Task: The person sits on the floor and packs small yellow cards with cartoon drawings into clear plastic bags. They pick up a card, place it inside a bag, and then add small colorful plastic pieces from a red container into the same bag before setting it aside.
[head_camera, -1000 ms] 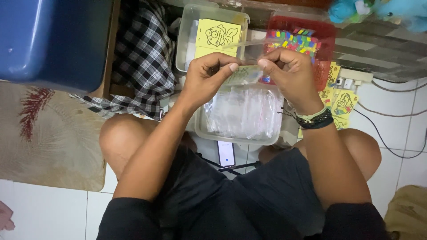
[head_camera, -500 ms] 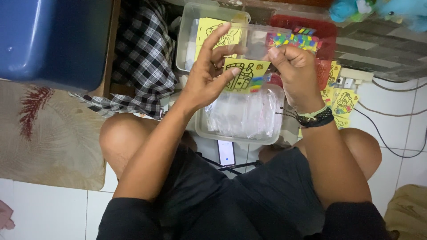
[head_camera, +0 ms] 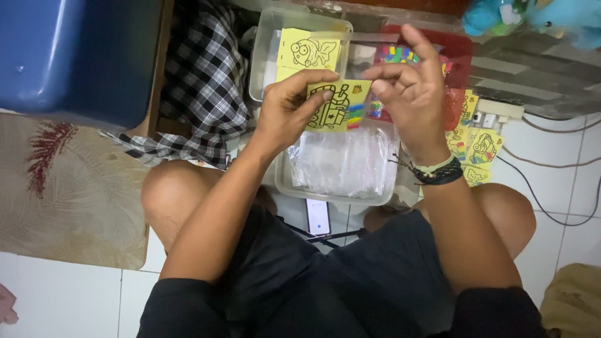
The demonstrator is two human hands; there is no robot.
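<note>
above the clear tub of plastic sleeves point(head_camera: 341, 164) that sat between the person's knees, the left hand point(head_camera: 288, 112) pinched a small yellow card point(head_camera: 338, 105) by its left edge, thumb on the printed face and fingers curled behind; the card bore a black line drawing and a short column of coloured squares down its right side. the right hand point(head_camera: 407, 87) hovered at the card's upper right corner with thumb and forefinger nearly closed and the other fingers fanned open; whether it actually gripped the corner or a thin film there could not be told

the hold looked light, so the card could likely slip or tilt and drop into the sleeves below, and a hard tug at the corner might have bent or torn it. the sleeves were slippery-looking and loosely heaped, so a brush of the wrist could probably have spilled them over the near rim

further away, a second clear tub point(head_camera: 266, 56) held another yellow card point(head_camera: 310, 51) drawn with a fish. to its right stood a red tray point(head_camera: 460, 53) of small multicoloured pieces. to the right on the white tiled floor, more yellow cards point(head_camera: 476, 147) lay scattered beside a white power strip point(head_camera: 494, 112). a phone point(head_camera: 318, 217) lay near the person's lap, a checked cloth point(head_camera: 200, 87) and a blue bin point(head_camera: 75, 56) to the far left
</note>
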